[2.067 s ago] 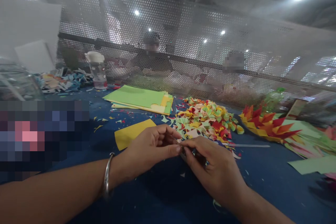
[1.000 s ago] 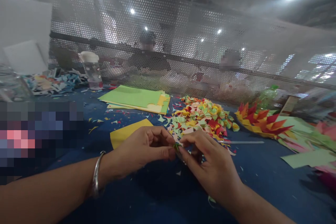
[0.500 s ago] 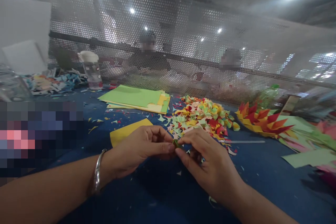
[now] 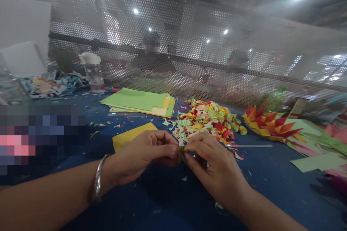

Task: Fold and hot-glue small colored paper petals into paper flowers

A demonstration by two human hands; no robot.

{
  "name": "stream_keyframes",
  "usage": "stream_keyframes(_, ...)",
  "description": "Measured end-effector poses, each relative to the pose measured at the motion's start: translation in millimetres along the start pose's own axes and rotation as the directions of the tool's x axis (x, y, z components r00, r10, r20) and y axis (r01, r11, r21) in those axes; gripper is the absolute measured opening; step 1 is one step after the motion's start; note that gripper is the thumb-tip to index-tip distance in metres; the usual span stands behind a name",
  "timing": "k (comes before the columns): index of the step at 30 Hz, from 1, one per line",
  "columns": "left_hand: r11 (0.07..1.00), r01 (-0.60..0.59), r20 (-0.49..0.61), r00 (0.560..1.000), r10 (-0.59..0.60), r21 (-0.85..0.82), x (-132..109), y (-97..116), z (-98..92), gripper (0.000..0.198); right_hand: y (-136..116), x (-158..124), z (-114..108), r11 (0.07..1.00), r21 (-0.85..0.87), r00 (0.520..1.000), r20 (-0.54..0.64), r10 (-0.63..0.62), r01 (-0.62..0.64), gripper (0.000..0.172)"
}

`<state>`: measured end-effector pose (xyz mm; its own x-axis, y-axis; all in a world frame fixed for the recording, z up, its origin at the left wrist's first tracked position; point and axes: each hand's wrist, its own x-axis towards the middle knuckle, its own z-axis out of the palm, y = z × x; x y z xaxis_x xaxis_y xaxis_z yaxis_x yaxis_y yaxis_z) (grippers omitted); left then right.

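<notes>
My left hand [image 4: 143, 155] and my right hand [image 4: 214, 169] meet over the blue table [image 4: 168, 202], fingertips pinched together on a small green folded paper piece [image 4: 181, 151]. Most of the piece is hidden between the fingers. A metal bangle [image 4: 98, 182] sits on my left wrist. Just beyond my hands lies a heap of small folded paper pieces [image 4: 208, 121] in red, yellow, green and pink. A yellow paper sheet [image 4: 131, 135] lies flat behind my left hand.
A stack of green and yellow sheets [image 4: 138, 101] lies farther back. A red, orange and yellow spiked paper assembly [image 4: 271, 124] sits at the right beside green sheets [image 4: 317, 162]. A plastic cup [image 4: 92, 72] and paper scraps [image 4: 51, 85] stand at back left. A perforated metal screen [image 4: 189, 50] has people behind it.
My hands have stayed together, shifting slightly toward me and working the small green piece between the fingertips. The view has drifted a little. Nothing else on the table has moved.
</notes>
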<state>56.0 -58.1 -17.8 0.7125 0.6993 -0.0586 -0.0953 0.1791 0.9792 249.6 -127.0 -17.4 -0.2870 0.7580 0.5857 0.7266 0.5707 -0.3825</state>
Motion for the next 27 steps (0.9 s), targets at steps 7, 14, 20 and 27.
stream_keyframes(7, 0.994, -0.071, 0.017, 0.997, 0.07, 0.086, 1.2, -4.0, 4.8, 0.032, -0.2, -0.8, 1.6, 1.0, -0.006, 1.0, 0.004, 0.006, -0.006, 0.012)
stream_keyframes(14, 0.998, -0.04, 0.066, 0.997, 0.036, 0.051, 1.5, -3.0, 0.1, 0.028, 0.0, -1.0, 0.4, 1.0, 0.023, 1.0, 0.008, -0.005, 0.005, 0.012)
stream_keyframes(20, 1.0, 0.008, 0.103, 0.995, -0.009, 0.011, -0.3, 3.2, -2.8, 0.022, -0.4, 0.0, -2.9, 0.999, 0.05, 1.0, 0.001, -0.017, 0.017, 0.012)
stream_keyframes(27, 1.0, 0.021, 0.097, 0.995, -0.02, -0.007, 1.3, 2.8, -1.6, 0.013, 2.2, -1.4, -4.3, 0.998, 0.058, 0.999, 0.035, -0.014, 0.012, 0.015)
